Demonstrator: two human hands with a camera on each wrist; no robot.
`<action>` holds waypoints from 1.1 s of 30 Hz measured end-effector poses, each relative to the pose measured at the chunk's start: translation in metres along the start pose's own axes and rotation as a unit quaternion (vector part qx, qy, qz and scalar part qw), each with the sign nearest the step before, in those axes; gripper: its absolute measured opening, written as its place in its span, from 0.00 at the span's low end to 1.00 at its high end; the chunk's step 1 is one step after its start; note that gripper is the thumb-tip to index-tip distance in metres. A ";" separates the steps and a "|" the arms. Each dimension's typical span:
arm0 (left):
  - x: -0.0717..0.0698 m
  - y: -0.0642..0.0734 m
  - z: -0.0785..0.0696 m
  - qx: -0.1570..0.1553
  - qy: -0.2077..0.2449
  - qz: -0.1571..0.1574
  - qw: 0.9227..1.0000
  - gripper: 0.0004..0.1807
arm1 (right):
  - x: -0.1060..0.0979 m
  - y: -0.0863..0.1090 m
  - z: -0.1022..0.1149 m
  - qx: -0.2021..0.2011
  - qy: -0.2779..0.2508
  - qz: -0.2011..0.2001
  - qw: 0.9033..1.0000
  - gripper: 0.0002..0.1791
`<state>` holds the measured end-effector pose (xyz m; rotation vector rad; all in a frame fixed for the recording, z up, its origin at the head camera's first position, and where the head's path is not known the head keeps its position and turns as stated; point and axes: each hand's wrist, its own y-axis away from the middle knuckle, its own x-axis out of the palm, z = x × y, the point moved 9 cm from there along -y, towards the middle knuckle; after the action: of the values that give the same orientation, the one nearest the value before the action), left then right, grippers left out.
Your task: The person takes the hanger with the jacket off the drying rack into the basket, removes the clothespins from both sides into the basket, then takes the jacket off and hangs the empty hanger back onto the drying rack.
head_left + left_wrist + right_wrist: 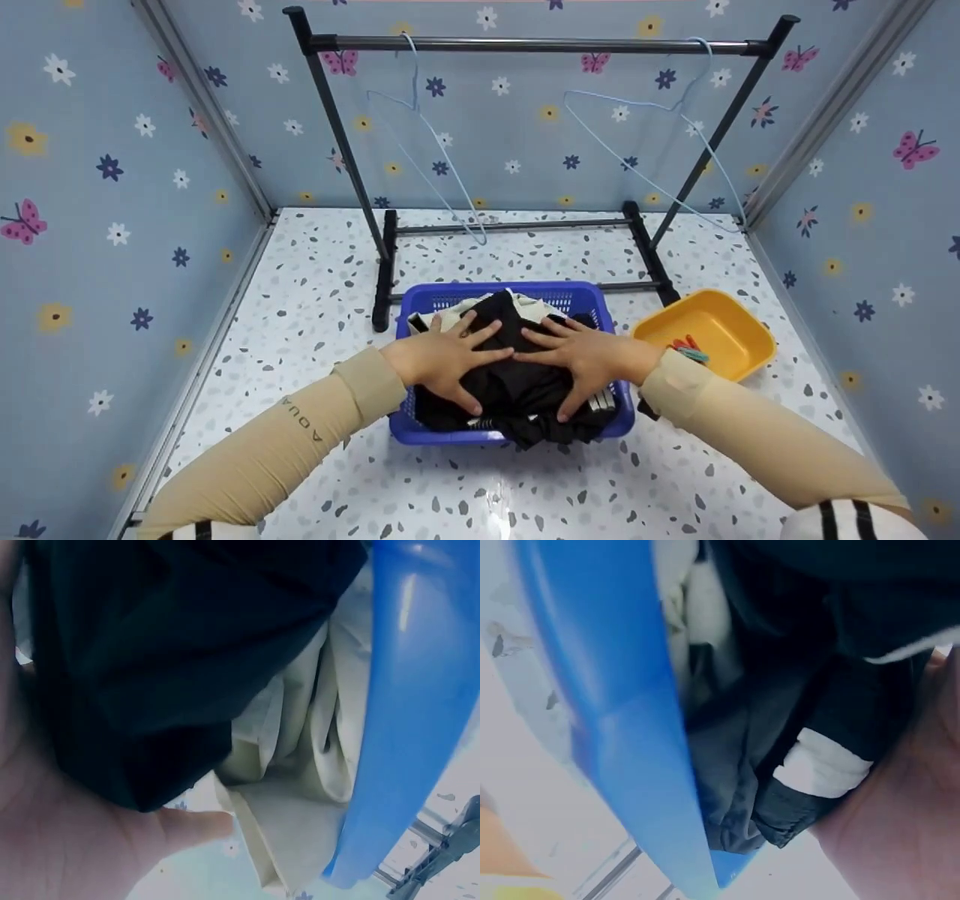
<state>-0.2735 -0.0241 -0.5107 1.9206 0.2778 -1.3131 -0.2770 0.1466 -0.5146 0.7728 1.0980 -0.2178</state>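
A blue plastic basket (pixel 510 289) holds a heap of black clothes (pixel 517 382), with cream cloth (pixel 532 306) showing at its far side. My left hand (pixel 442 364) lies spread on the left part of the heap, fingers straight and apart. Likewise spread, my right hand (pixel 581 360) rests on the right part, and the fingertips of both hands come close together in the middle. In the left wrist view, cream fabric (pixel 292 742) lies between the black cloth and the basket wall. A white stripe marks a black garment (pixel 825 765) beside my right palm.
Behind the basket stands a clothes rack (pixel 525 45) with two light-blue hangers, a left hanger (pixel 442 150) and a right hanger (pixel 652 105). To the right is a yellow tub (pixel 731 330) with several small clothespins (pixel 688 348). Flowered walls enclose the speckled floor.
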 end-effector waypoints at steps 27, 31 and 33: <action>0.023 -0.028 0.004 -0.052 -0.037 0.082 0.995 0.57 | 0.014 -0.027 -0.007 0.055 0.077 0.060 0.994 0.58; 0.017 -0.024 0.009 -0.034 0.008 0.056 0.998 0.59 | 0.006 -0.022 -0.007 0.033 0.041 0.021 0.998 0.59; 0.013 -0.021 0.011 -0.024 0.028 0.042 0.998 0.60 | 0.002 -0.018 -0.006 0.025 0.023 0.001 0.999 0.59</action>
<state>-0.2875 -0.0207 -0.5336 1.9104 0.2508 -1.1884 -0.2899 0.1381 -0.5253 0.8263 1.1387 -0.2266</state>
